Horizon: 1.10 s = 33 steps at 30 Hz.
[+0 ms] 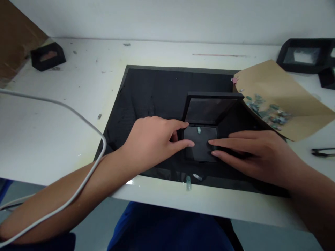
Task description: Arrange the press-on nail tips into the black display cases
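Note:
A small black display box [192,153] lies on the dark mat with its clear-windowed lid [211,109] tilted up at the back. One small green crystal piece [199,130] sits inside, near the hinge. My left hand [154,137] is at the box's left side, thumb and index finger stretched apart, thumb tip over the base and index tip by the hinge. From the right, my right hand [253,151] reaches in with fingers extended, index and thumb tips at the base's right edge. Neither hand visibly holds a crystal. Some of its fingers are hidden underneath.
A black mat [157,90] covers part of the white table [78,122]. Two crystal pieces [188,183] lie at its front edge. Brown paper [274,83] at right bears several greenish crystals. Black tweezers [323,152] lie far right. A white cable [86,122] crosses my left forearm.

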{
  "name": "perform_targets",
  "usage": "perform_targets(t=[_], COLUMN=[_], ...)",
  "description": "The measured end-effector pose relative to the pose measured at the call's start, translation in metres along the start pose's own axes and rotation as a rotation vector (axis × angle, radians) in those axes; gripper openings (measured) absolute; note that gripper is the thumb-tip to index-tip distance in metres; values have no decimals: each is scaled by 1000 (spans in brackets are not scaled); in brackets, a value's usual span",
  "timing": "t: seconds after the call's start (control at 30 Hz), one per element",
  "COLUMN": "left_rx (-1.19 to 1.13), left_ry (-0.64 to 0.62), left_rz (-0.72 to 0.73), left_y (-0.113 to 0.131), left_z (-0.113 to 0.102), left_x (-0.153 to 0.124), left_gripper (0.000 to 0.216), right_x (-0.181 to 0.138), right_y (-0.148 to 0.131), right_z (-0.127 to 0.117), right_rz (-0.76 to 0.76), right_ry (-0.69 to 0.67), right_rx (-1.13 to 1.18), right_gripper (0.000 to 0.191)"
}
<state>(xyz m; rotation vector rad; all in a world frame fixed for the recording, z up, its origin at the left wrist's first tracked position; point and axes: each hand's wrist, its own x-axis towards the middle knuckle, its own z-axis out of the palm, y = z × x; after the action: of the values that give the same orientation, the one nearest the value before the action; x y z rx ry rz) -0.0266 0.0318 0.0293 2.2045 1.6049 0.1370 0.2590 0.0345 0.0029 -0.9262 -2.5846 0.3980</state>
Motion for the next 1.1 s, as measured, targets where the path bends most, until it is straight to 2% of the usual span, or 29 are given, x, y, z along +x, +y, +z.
perform_targets(t=[0.17,0.4,0.67,0.87,1.1], left_rx=[-18,0,-33,24,44], left_ry=[1,-1,30,49,44], left_rz=[8,17,102,105,97], left_y=[-1,-2,-4,-4,-3], left_z=[1,2,3,4,5], left_x=[1,1,1,0,-1], left_gripper=[53,47,62,47,45], right_x=[2,3,6,6,4], right_y=[2,5,-1,-3,0], right_z=[4,4,3,2,1], right_rz=[60,228,237,246,93], right_ry=[29,-11,-5,-1,-27], right_rx=[90,161,243,261,196], right_gripper=[18,25,11,12,8])
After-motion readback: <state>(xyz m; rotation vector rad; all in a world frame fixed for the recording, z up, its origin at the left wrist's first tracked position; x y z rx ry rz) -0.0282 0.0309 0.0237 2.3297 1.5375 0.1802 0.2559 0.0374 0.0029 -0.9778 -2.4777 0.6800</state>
